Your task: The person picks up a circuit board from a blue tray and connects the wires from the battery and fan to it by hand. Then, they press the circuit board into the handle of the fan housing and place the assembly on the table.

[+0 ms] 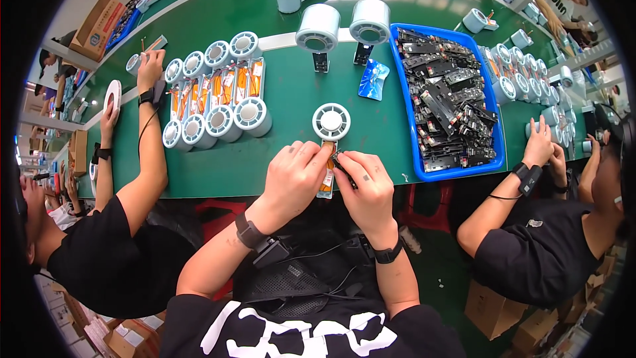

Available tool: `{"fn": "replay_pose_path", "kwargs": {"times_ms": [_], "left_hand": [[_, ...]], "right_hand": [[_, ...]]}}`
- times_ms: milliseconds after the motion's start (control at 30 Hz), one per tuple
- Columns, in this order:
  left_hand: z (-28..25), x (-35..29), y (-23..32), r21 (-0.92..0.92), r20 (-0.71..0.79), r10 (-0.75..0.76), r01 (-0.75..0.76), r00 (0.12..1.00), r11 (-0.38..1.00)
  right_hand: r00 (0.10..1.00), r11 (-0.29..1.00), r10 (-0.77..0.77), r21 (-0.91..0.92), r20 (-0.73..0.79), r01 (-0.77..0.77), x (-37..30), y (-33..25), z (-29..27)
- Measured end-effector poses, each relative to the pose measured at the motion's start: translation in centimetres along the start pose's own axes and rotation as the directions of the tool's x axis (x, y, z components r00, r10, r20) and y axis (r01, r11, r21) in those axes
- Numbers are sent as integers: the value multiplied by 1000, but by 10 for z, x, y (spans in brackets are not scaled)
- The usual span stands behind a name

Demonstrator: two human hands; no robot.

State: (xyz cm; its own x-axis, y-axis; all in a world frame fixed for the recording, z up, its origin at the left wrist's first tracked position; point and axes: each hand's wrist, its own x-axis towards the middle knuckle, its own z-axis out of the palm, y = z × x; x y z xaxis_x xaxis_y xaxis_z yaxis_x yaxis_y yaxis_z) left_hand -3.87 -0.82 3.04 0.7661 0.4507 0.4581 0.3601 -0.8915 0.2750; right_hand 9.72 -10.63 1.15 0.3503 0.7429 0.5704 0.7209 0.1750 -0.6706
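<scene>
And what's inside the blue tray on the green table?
The blue tray holds a jumbled heap of black strip-like parts. The upper ones hide those beneath and most of its floor.

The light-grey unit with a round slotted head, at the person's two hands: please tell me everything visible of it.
This light-grey, plastic-looking unit has a round head facing the camera, with a ring of slots around a plain pale disc. From it, a narrow body runs toward the person, showing orange material and a white label. The unit is over the near part of the green tabletop. The fingers of the left hand touch the narrow body; the right hand is close beside it. Together they hide its middle.
</scene>
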Motion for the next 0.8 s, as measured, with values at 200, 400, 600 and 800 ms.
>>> {"fn": "replay_pose_path", "kwargs": {"times_ms": [200,400,600,800], "left_hand": [[-1,2,-7,-23,59,54,-53,997,998],[-1,5,-12,-69,114,94,-86,989,994],[-6,10,-12,-29,183,69,-65,981,997],[-4,10,-14,-88,158,61,-47,986,995]], "right_hand": [[984,983,-171,-59,46,174,2,14,-7],[929,941,-316,-60,194,333,15,25,-21],[902,925,-358,-40,243,378,25,29,-24],[865,912,-386,-11,319,411,35,31,-30]]}}
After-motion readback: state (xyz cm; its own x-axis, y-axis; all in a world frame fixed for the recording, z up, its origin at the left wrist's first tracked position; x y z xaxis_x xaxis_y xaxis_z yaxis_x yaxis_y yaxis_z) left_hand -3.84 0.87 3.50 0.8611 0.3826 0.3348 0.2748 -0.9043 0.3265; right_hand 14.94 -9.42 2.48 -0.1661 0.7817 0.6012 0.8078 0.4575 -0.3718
